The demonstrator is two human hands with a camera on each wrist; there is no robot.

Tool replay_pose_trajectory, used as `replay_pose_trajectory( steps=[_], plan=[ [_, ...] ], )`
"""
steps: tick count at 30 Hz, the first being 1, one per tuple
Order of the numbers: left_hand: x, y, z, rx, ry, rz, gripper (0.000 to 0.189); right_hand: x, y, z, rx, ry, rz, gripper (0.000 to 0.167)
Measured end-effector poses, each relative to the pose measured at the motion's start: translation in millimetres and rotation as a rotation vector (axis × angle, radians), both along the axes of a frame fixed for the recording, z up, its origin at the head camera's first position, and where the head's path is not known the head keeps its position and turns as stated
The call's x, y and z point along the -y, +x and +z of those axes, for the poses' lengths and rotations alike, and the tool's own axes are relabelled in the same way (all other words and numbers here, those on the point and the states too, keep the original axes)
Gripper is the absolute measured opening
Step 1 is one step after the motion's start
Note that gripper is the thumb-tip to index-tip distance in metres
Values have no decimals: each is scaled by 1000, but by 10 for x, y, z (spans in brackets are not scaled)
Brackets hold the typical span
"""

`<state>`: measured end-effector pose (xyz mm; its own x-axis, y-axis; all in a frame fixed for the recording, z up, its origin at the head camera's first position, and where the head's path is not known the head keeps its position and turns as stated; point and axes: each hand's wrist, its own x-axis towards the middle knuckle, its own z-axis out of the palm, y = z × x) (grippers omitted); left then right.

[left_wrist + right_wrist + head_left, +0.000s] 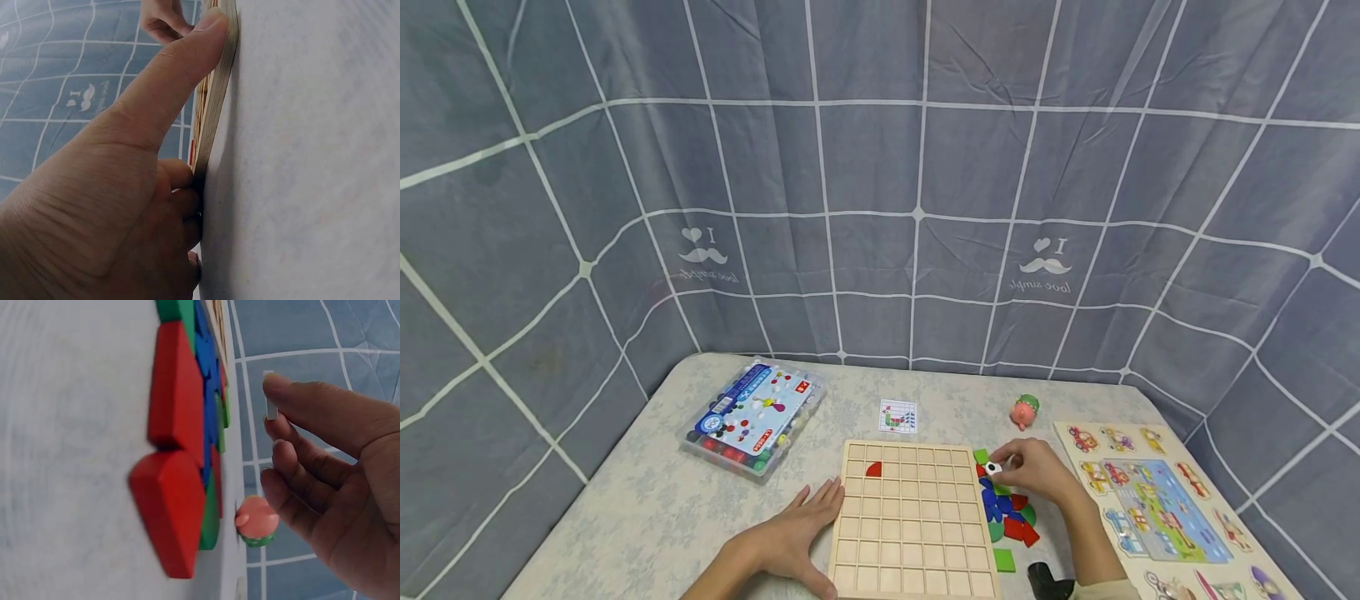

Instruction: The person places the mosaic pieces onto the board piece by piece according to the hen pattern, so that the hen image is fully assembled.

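Note:
A wooden grid board (917, 517) lies flat on the table, with one red quarter-round piece (874, 470) in a cell near its upper left. Along the board's left side rests my left hand (793, 533), fingers spread; its thumb (187, 56) touches the edge in the left wrist view. My right hand (1033, 471) pinches a small white piece with a black dot (993, 468) between thumb and fingers. Edge-on, this thin white piece (270, 400) shows above the table in the right wrist view. Below that hand lie loose blue pieces (997, 502), plus red blocks (177, 387) and green ones.
A small pattern card (898, 417) lies behind the board. At the back left is a clear plastic case (752, 417) with a printed cover. A pink and green toy (1024, 412) stands back right. A picture puzzle board (1172, 508) and a black object (1048, 582) are at the right.

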<state>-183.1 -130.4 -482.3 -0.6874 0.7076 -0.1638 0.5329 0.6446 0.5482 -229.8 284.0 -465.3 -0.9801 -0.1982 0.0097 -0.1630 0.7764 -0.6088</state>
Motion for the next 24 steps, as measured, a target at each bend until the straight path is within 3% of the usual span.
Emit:
replay_pose_trajectory(
  steps=[10, 17, 24],
  plan=[
    [-8, -3, 1, 7, -10, 11, 125, 123, 30, 85, -40, -6, 31, 23],
    [-16, -5, -1, 2, -9, 18, 126, 275, -5, 73, -85, -31, 124, 26],
    [-18, -2, -9, -4, -13, 16, 126, 546, -18, 136, -67, -34, 198, 24]
  ],
)
